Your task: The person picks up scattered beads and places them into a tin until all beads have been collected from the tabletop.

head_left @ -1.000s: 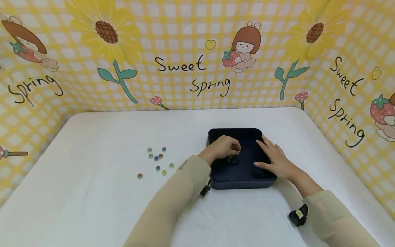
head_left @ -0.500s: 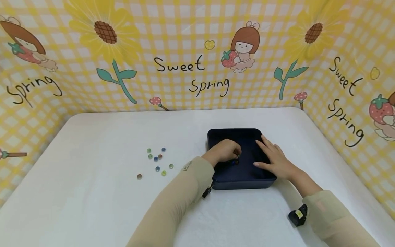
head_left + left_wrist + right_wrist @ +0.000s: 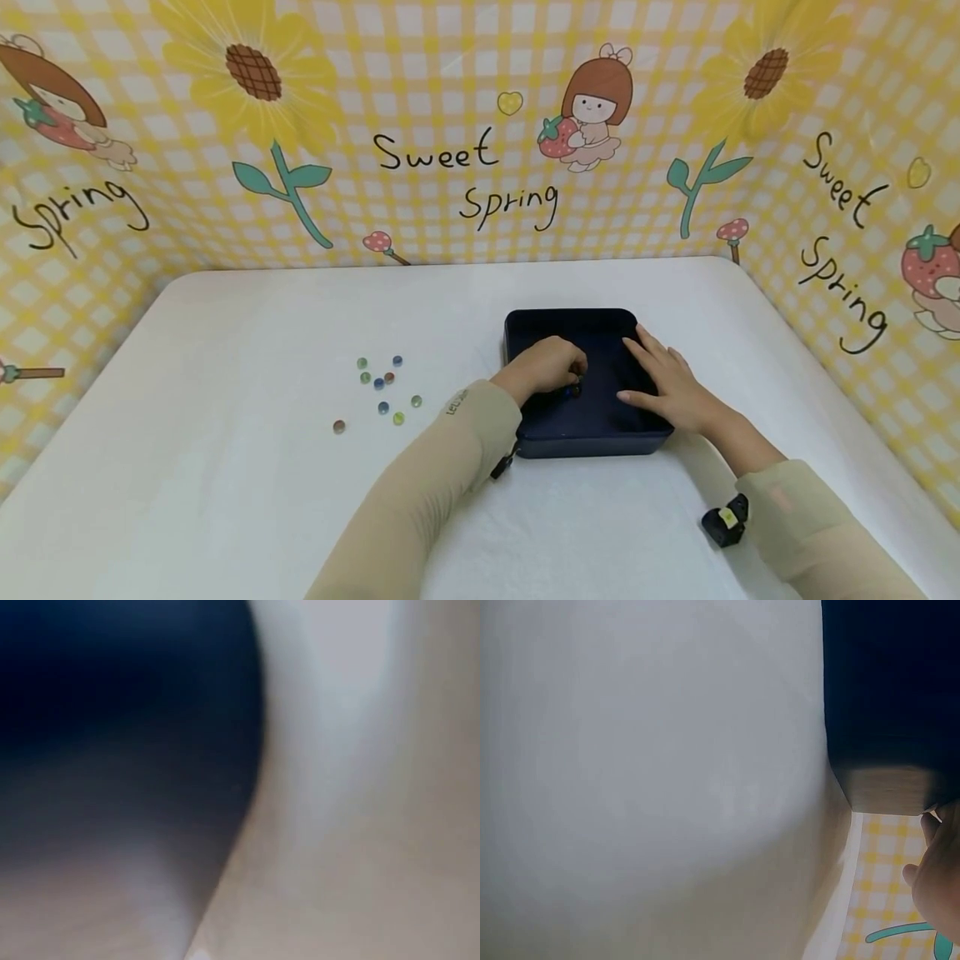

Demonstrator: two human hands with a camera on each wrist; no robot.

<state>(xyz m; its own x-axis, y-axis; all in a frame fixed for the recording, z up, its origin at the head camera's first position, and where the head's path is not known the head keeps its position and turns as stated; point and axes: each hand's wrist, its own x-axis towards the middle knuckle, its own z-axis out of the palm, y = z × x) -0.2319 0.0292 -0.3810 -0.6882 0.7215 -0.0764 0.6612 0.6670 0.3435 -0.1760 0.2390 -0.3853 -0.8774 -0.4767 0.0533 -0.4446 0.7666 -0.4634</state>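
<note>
**Inspector:** Grip first. The left hand (image 3: 546, 365) was curled inside the dark blue tray (image 3: 525, 325), its fingertips closed over one or two marbles (image 3: 574, 388) on the tray floor. Whether it pinched one or merely covered them, I could not tell. The right hand (image 3: 670, 385) lay flat with straight fingers on the tray's right side and held nothing.

**Clerk:** And the remaining marbles?

**Inspector:** A loose group of marbles (image 3: 381, 390) lay on the white worktop (image 3: 262, 333), well apart from the tray to its left, one of them (image 3: 339, 427) a little off from the rest.

**Clerk:** So how far along was the work?

**Inspector:** In my judgement, early. Only a few marbles showed in the tray beneath the left hand; most were out on the worktop. Which way they were travelling, I could not establish.

**Clerk:** The wrist views?

**Inspector:** Blurred; only the dark tray and pale worktop showed.
</note>
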